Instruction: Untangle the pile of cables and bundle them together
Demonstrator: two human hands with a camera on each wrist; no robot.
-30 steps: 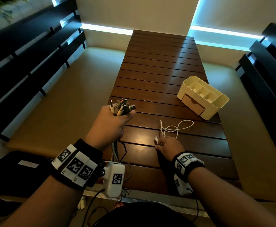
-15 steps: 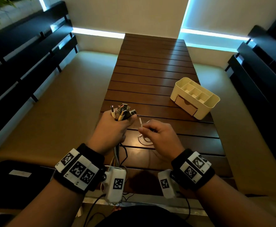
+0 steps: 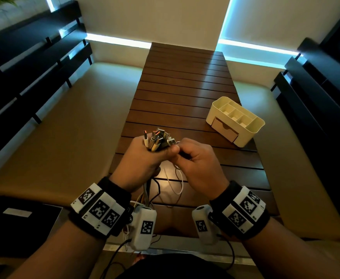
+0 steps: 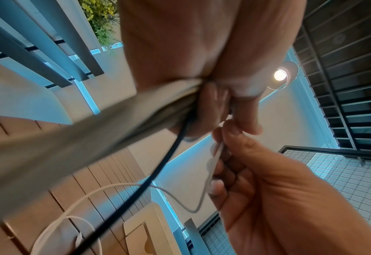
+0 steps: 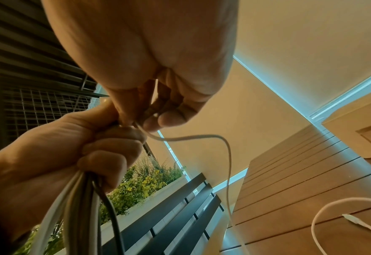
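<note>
1. Head view: the bundle [image 3: 157,140] is being clenched upright in the left hand [image 3: 143,160] above the table [image 3: 185,81], plugs up. The white cable [image 3: 175,184] is being pinched by the right hand [image 3: 197,162] against the bundle. A snag on the table edge is being risked by its slack.

2. Left wrist view: cords are being squeezed tightly; the black cord [image 4: 158,169] is being crossed by the white one, so a fresh tangle is being invited.

3. Right wrist view: the white plug end is being fed in by the fingertips [image 5: 169,119]; a loosened fist is being risked, and plugs could slip.
</note>
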